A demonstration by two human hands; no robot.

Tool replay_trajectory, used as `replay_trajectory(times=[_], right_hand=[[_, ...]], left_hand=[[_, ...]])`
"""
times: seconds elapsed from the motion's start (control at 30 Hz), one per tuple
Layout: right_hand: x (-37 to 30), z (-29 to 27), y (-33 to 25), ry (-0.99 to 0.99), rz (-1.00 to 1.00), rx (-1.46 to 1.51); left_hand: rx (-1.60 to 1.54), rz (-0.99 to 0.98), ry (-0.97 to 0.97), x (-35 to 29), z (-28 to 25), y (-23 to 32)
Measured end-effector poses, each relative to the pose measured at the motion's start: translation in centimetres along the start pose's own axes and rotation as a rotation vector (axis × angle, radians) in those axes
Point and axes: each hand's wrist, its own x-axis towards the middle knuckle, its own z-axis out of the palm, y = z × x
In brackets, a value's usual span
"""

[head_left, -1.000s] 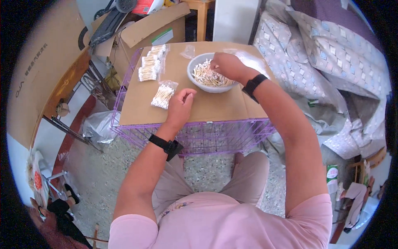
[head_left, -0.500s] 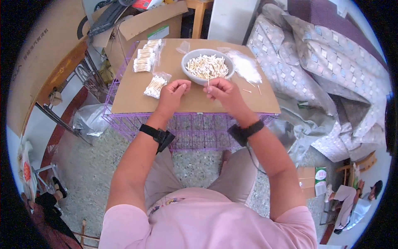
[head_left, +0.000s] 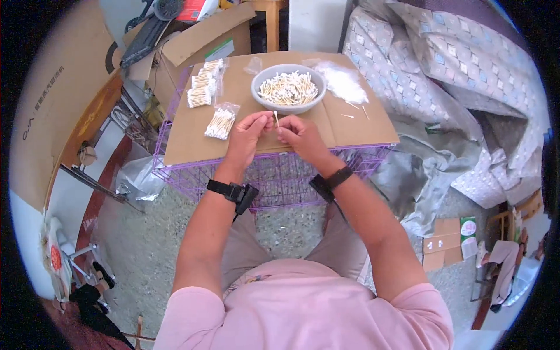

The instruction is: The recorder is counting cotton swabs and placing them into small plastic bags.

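Observation:
Between my two hands stands a single cotton swab (head_left: 276, 118), nearly upright, with one white tip up. My right hand (head_left: 301, 136) pinches its lower part between thumb and fingers. My left hand (head_left: 251, 134) is closed, its fingertips right beside the swab; whatever lies inside them is hidden. Just beyond the hands, a grey bowl (head_left: 256, 98) holds a heap of loose cotton swabs (head_left: 289, 88). Left of my left hand lies a clear bag packed with swabs (head_left: 221, 122). Farther back, several more packed bundles (head_left: 202, 87) form a row.
The cardboard tabletop (head_left: 192, 140) rests on a purple wire cage (head_left: 280, 175). Empty clear bags (head_left: 344, 84) lie right of the bowl, near a few loose swabs (head_left: 352, 105). A patterned cover (head_left: 455, 70) hangs at the right; an open carton (head_left: 201, 38) stands behind. Other people sit at both lower edges.
My right hand has come down from the bowl's near rim with the swab, toward my left hand. My hands are now almost touching. The whole view has shifted slightly.

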Motion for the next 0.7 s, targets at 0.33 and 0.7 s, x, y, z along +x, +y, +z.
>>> replay_trajectory(times=[0.33, 0.7], right_hand=[[-0.2, 0.4, -0.7, 0.054, -0.132, -0.292], [-0.7, 0.2, -0.3, 0.222, -0.178, -0.223]], left_hand=[[-0.034, 0.012, -0.006, -0.2, 0.3, 0.2], [0.140, 0.026, -0.011, -0.9, 1.2, 0.9]])
